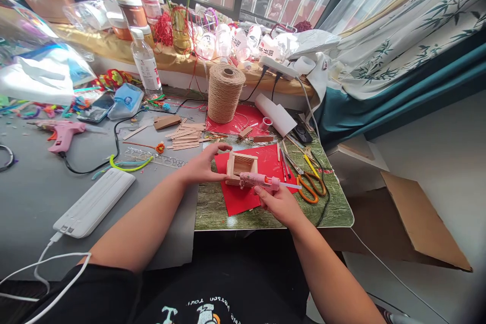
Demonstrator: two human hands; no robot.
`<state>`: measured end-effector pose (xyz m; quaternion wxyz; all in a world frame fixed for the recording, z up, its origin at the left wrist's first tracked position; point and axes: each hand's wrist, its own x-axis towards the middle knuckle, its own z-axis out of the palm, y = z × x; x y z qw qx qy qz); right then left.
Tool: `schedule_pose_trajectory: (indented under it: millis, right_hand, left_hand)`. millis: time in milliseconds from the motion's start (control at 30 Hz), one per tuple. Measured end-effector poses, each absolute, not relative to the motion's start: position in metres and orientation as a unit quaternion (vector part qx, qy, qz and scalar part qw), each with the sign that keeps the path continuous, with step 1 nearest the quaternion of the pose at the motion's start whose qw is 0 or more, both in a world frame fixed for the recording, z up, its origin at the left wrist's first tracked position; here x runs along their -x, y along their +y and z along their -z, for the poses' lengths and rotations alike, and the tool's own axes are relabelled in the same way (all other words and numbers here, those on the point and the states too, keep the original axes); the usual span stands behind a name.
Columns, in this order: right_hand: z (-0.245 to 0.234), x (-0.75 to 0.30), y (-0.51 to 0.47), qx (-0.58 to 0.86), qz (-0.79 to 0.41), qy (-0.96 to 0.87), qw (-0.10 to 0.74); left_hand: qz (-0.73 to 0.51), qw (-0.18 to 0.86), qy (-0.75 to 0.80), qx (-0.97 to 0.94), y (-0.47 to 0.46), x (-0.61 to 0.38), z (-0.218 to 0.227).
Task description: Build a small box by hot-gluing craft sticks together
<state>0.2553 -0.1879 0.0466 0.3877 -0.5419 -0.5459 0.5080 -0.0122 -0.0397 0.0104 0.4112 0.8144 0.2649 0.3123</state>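
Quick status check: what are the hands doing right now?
Left hand steadies small wooden box on red paper. Right hand holds pink glue gun at box's near edge. Orange scissors lie alongside.

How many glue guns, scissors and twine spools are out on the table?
Pink glue guns: 2, one in the right hand at the wooden box, one lying far left.
Orange scissors: 1
Twine spools: 1
Total: 4

both forearms bare, reaching forward from the lower frame. left hand [203, 166] palm turned inward, thumb raised above, fingers curved in a loose c-grip. right hand [279, 203] lower and nearer the body, fingers curled closed in a grasp, wrist bent slightly inward. hands near, not touching
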Motion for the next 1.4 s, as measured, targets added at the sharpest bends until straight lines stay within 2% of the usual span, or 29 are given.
schedule_pose_trajectory:
  millis: [100,200,300,367,700,1400]
  right_hand:
    - [-0.044,-0.254,-0.189,0.546,-0.527,-0.486,0.434]
    - [-0.044,-0.258,-0.19,0.497,-0.545,-0.43,0.521]
    - [-0.042,-0.269,-0.185,0.432,-0.545,-0.391,0.604]
    - [-0.035,-0.279,-0.18,0.409,-0.559,-0.365,0.622]
    - [0.015,-0.303,-0.17,0.412,-0.608,-0.284,0.617]
    - [0.017,-0.305,-0.168,0.421,-0.615,-0.285,0.602]
  left_hand:
    - [-0.348,0.403,0.284,-0.797,-0.038,0.013,-0.011]
    - [-0.377,0.408,0.299,-0.776,-0.037,0.013,-0.01]
    - [-0.366,0.419,0.288,-0.78,-0.038,0.01,-0.008]
    - [-0.352,0.424,0.278,-0.786,-0.039,0.007,-0.007]
    - [-0.313,0.438,0.27,-0.798,-0.042,0.002,-0.005]
    - [-0.259,0.392,0.291,-0.833,-0.046,-0.002,-0.012]
